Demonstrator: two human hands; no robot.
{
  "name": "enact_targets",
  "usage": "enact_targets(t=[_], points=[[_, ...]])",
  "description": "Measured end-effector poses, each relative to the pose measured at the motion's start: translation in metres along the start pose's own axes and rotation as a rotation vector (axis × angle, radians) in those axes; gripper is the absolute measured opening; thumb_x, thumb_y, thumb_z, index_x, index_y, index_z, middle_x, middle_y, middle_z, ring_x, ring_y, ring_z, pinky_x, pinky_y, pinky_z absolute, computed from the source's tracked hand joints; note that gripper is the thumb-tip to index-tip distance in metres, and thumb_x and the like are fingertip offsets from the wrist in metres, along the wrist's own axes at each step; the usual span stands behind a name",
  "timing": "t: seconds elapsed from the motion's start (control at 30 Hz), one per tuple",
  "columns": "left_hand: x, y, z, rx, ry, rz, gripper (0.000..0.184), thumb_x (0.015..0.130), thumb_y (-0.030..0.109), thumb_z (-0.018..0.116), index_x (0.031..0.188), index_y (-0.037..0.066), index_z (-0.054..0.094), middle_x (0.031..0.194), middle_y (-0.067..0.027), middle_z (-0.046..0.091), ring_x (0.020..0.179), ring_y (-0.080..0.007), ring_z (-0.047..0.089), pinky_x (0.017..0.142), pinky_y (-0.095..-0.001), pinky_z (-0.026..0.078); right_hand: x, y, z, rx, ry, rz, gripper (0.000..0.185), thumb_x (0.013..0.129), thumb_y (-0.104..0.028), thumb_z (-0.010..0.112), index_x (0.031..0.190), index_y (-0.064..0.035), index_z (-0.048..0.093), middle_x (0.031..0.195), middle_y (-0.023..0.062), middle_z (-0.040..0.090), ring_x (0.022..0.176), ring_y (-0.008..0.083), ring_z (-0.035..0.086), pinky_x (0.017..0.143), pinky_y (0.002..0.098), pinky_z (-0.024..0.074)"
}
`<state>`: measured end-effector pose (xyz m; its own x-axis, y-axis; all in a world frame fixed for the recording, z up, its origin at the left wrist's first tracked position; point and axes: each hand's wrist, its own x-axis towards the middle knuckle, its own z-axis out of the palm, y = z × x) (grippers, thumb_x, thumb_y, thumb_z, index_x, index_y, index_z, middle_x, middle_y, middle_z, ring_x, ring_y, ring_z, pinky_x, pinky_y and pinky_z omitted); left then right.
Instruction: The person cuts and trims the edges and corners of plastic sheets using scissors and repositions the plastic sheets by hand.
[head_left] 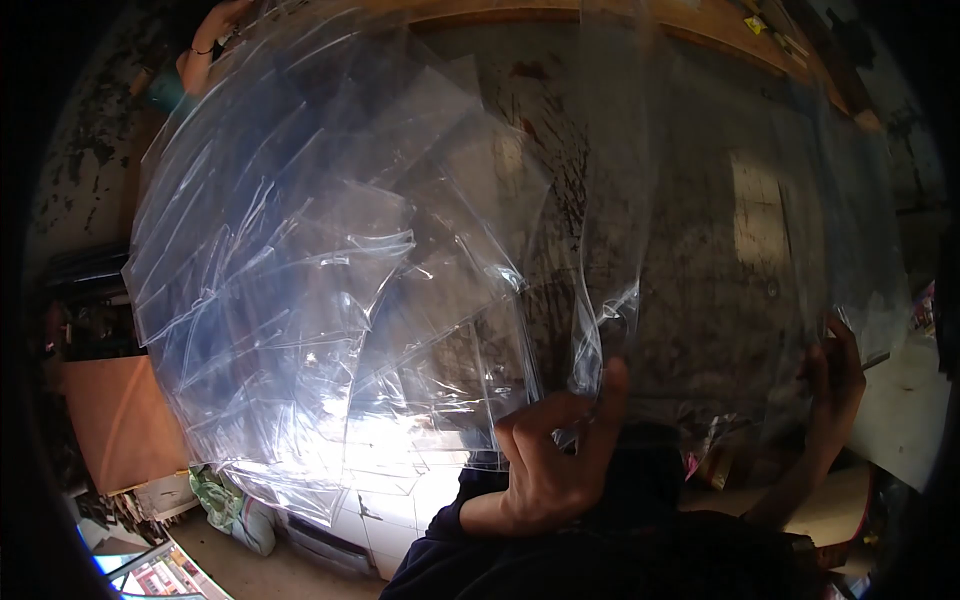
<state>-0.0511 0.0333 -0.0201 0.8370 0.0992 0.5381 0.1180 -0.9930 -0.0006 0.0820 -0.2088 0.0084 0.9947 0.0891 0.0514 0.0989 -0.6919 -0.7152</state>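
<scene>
A spread-out pile of clear plastic sheets (300,250) covers the left and middle of a dark, worn tabletop (690,230). Near the front edge, my left hand (560,455) pinches the lower end of a narrow folded strip of clear plastic (610,150), with its index finger pointing up. On the right, my right hand (835,375) has its fingers closed at the lower edge of another clear plastic sheet (860,220). A thin dark stick-like item shows beside this hand.
Another person's hand and wrist (205,45) show at the top left. An orange-brown panel (125,420) and a green-white sack (238,515) are at lower left. A wooden rim (700,30) runs along the far side. A pale board (905,405) stands at right.
</scene>
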Motion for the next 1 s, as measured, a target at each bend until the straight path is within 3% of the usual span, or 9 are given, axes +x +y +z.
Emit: enact_targets(t=[0.2, 0.47, 0.9, 0.97, 1.0], points=[[0.000, 0.002, 0.001, -0.023, 0.005, -0.008, 0.055, 0.063, -0.010, 0.052, 0.112, 0.012, 0.063, 0.075, -0.0037, 0.047, 0.063, -0.0095, 0.044, 0.047, -0.0179, 0.040, 0.000, -0.001, -0.002, -0.014, 0.002, 0.025, 0.040, 0.085, -0.019, 0.060, 0.118, 0.0024, 0.050, 0.068, 0.0008, 0.048, 0.063, 0.0080, 0.046, 0.059, 0.0212, 0.0358], [-0.004, 0.013, 0.009, -0.088, 0.081, -0.115, 0.047, 0.066, -0.007, 0.053, 0.107, 0.012, 0.066, 0.104, -0.0046, 0.057, 0.070, -0.0114, 0.043, 0.053, -0.0162, 0.041, 0.000, 0.001, 0.000, 0.044, 0.018, 0.051, 0.043, 0.084, -0.020, 0.061, 0.119, 0.0021, 0.050, 0.069, 0.0003, 0.050, 0.063, 0.0078, 0.046, 0.059, 0.0213, 0.0365], [-0.003, 0.011, 0.006, -0.101, 0.062, -0.076, 0.045, 0.063, -0.003, 0.056, 0.104, 0.011, 0.067, 0.116, 0.0008, 0.058, 0.066, -0.0105, 0.042, 0.053, -0.0153, 0.040, -0.001, -0.004, 0.001, 0.054, 0.020, 0.053, 0.039, 0.084, -0.015, 0.061, 0.118, 0.0009, 0.051, 0.068, 0.0003, 0.050, 0.063, 0.0074, 0.047, 0.059, 0.0212, 0.0369], [-0.003, 0.012, 0.000, -0.173, -0.047, -0.074, 0.042, 0.061, -0.006, 0.062, 0.099, 0.008, 0.069, 0.112, -0.0056, 0.053, 0.082, -0.0161, 0.045, 0.066, -0.0225, 0.041, -0.001, -0.004, 0.002, 0.030, 0.018, 0.046, 0.038, 0.084, -0.014, 0.060, 0.118, 0.0004, 0.051, 0.066, -0.0002, 0.049, 0.062, 0.0063, 0.045, 0.059, 0.0205, 0.0358], [-0.005, 0.013, 0.000, -0.174, -0.045, -0.072, 0.042, 0.061, -0.006, 0.062, 0.099, 0.008, 0.069, 0.112, -0.0056, 0.053, 0.082, -0.0161, 0.045, 0.066, -0.0225, 0.041, -0.001, -0.005, 0.001, 0.029, 0.021, 0.045, 0.038, 0.084, -0.014, 0.060, 0.118, 0.0004, 0.051, 0.066, -0.0002, 0.049, 0.062, 0.0063, 0.045, 0.059, 0.0205, 0.0358]])
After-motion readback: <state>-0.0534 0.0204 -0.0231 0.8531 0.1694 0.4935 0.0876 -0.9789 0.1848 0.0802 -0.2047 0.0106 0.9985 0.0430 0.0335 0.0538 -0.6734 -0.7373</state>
